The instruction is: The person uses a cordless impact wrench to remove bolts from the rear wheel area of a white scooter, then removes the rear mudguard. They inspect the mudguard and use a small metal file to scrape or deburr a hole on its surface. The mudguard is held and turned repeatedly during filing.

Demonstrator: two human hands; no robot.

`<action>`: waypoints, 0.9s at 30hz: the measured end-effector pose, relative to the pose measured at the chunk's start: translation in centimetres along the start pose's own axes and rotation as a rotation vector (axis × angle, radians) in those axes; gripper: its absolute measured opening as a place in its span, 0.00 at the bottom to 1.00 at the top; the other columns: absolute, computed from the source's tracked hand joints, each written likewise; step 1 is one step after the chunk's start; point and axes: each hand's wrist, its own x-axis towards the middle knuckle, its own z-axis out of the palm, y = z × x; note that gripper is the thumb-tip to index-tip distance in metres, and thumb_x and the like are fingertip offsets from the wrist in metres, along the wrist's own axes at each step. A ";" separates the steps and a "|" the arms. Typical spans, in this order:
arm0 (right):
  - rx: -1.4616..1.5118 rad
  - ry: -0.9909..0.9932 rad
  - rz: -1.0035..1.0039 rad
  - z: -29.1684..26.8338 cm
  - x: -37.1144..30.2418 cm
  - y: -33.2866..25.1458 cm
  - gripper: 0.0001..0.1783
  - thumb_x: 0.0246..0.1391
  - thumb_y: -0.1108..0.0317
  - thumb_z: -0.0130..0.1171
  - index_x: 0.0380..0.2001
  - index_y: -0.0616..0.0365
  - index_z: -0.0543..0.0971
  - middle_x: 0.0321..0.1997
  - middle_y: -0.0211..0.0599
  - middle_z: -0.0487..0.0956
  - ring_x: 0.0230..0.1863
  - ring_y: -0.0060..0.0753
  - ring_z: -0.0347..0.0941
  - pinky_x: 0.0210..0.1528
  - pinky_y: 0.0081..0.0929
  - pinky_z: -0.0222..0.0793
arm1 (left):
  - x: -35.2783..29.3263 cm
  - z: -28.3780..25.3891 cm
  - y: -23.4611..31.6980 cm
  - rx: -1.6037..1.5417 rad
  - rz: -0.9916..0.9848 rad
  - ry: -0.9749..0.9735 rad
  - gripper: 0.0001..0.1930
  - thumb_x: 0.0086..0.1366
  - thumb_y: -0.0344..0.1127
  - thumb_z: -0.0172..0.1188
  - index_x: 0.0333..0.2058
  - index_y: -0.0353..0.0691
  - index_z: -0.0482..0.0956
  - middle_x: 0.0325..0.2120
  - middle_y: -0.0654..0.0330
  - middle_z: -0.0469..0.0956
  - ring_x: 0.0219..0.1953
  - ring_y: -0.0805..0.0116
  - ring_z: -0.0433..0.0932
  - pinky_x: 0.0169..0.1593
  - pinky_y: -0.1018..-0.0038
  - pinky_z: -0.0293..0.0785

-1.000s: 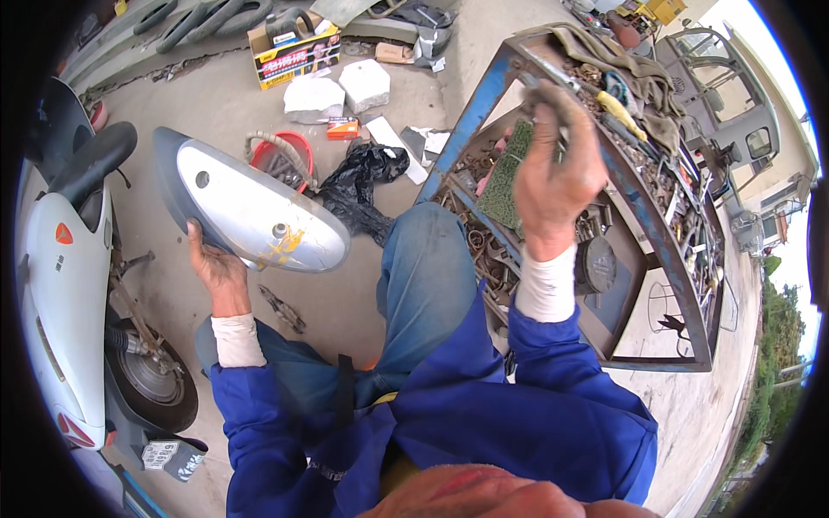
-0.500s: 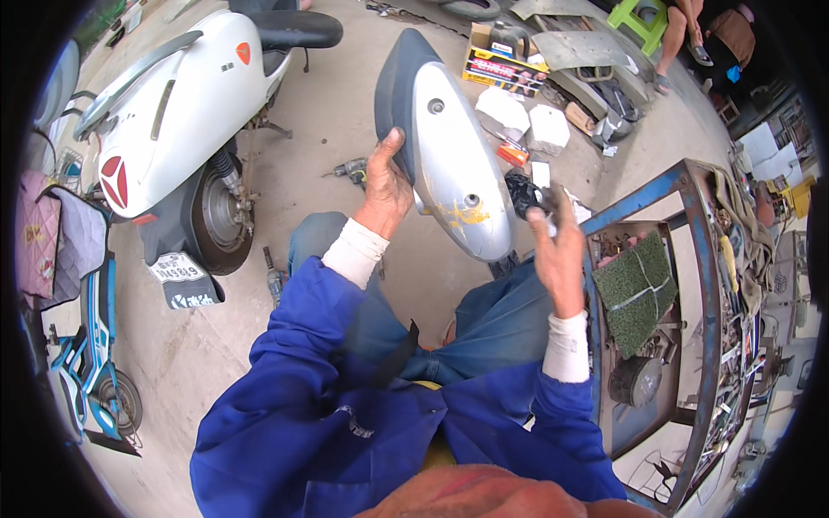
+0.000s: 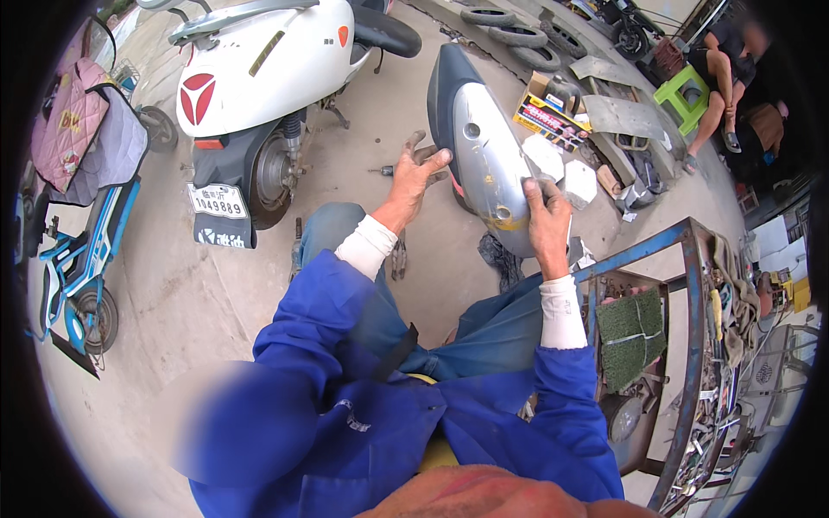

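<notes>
A silver and dark grey scooter body panel (image 3: pixel 489 160) stands tilted in front of me, with two round holes and yellow smears near its lower end. My right hand (image 3: pixel 547 226) grips its right edge, thumb on the silver face. To the panel's left, my left hand (image 3: pixel 413 183) has its fingers apart, with the thumb tip close to the edge. Whether that thumb touches cannot be made out. Below the panel, a dark crumpled cloth (image 3: pixel 500 262) lies by my right knee. A power drill (image 3: pixel 383 171) on the ground is partly hidden behind my left hand.
A white scooter (image 3: pixel 268 69) is parked at the left, beyond a small blue scooter (image 3: pixel 79 276). On the right stands a blue metal frame (image 3: pixel 693 285) beside tools. A yellow box (image 3: pixel 551 121) and white blocks (image 3: pixel 579 184) lie ahead. Someone sits near a green stool (image 3: pixel 680 102).
My right hand has come onto the panel's right edge. My left hand has loosened from its left side. The whole view has swung, shifting the surroundings rightward.
</notes>
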 end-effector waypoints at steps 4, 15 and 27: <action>0.133 0.039 0.064 0.9 2.2 1.9 0.33 0.71 0.47 0.58 0.53 0.76 0.80 0.46 0.43 0.85 0.45 0.26 0.77 0.50 0.27 0.74 | -0.6 -0.1 0.5 -0.111 -0.108 -0.200 0.58 0.59 0.52 0.78 0.74 0.34 0.47 0.67 0.43 0.64 0.66 0.54 0.69 0.67 0.57 0.68; 0.973 0.024 0.426 8.2 0.9 6.0 0.24 0.74 0.56 0.55 0.55 0.71 0.79 0.54 0.40 0.82 0.53 0.31 0.77 0.59 0.30 0.73 | -0.5 -0.5 -1.0 -0.123 -0.103 -0.080 0.33 0.65 0.34 0.72 0.63 0.25 0.69 0.54 0.52 0.79 0.58 0.62 0.77 0.65 0.66 0.71; 1.152 0.134 0.389 13.1 2.0 5.2 0.17 0.76 0.63 0.51 0.51 0.69 0.78 0.51 0.42 0.82 0.49 0.31 0.79 0.54 0.31 0.75 | -0.8 -3.7 -0.8 -0.192 -0.288 -0.163 0.35 0.66 0.46 0.70 0.63 0.28 0.71 0.55 0.49 0.80 0.60 0.56 0.79 0.67 0.62 0.73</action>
